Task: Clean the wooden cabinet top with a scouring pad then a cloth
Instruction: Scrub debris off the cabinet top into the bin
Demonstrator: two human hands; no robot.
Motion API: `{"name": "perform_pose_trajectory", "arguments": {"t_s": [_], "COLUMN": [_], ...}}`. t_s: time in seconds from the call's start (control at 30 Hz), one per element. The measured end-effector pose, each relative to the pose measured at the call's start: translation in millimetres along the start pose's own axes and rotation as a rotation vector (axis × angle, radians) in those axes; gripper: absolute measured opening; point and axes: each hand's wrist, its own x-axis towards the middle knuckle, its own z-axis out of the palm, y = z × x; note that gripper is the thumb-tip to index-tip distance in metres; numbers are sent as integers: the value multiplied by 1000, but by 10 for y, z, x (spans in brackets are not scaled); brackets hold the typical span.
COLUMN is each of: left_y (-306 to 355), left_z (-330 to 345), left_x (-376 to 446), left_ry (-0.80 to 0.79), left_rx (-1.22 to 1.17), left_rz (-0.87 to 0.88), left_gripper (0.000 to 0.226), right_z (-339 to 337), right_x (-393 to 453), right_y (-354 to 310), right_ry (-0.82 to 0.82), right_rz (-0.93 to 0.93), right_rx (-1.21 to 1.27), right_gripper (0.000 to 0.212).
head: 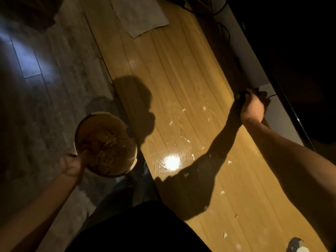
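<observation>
Gripping a green scouring pad [238, 98] at the cabinet top [181, 88] far edge, right hand [253, 108]; left hand [72, 165] holding bowl [105, 144].

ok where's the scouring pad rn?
In the head view, the green scouring pad is gripped in the right hand, at the far right edge of the wooden cabinet top, against the dark TV base.

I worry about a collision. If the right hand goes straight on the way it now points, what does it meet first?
Probably the dark screen panel along the cabinet top's far edge. The right hand, holding something green, already reaches that edge; depth is unclear in the dim light.
</observation>
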Motion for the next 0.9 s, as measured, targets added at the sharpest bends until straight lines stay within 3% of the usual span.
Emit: {"name": "perform_pose_trajectory", "arguments": {"t_s": [0.1,0.23,0.4,0.6,0.9], "left_y": [13,2,-25,-65,-154], "left_z": [146,271,252,161,16], "left_x": [-31,-45,-7,-164,-151], "left_ry": [142,199,181,61,-24], "left_rx": [-76,-34,23,-91,12], "left_rz": [-62,-104,-104,62,134], "left_gripper": [45,46,38,50,49], "right_z": [91,255,469,719,1052], "right_x": [2,-139,-373,-713,-1258], "right_y": [167,192,-34,-383,-900], "right_ry": [-79,1,55,-8,-87], "right_rz": [7,-134,-294,-400,-484], "right_rx": [-43,-112,-204,-246,-260], "right_gripper": [40,39,40,43,48]}}
